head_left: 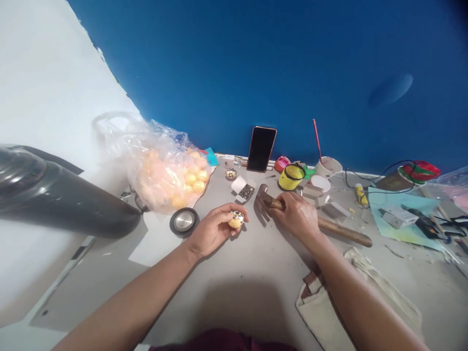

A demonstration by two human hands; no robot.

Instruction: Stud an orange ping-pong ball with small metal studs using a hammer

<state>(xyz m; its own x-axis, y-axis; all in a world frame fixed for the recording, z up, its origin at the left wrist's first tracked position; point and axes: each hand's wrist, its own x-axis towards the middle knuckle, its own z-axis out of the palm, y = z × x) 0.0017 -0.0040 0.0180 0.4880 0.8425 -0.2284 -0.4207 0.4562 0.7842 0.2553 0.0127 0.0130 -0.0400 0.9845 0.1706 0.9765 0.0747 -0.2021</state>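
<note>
Maroon clothing (223, 341) shows nearest; my left hand (214, 228) holds a spotted yellow ball (236, 221), my right hand (298, 214) grips a hammer (343, 232).

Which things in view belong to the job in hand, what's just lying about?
Likely job: yellow ball (left hand), hammer (right hand), box of metal bits, bag of balls.

Likely just lying about: phone, yellow container, pale cloth.

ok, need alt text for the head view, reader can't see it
A person's left hand holds a small round yellow piece with dark spots, and their right hand holds a wooden-handled metal claw hammer, over a grey table. Beyond, a black-screened phone leans against a blue wall, with a clear plastic bag of rounded yellow-orange pieces to the left.
</note>
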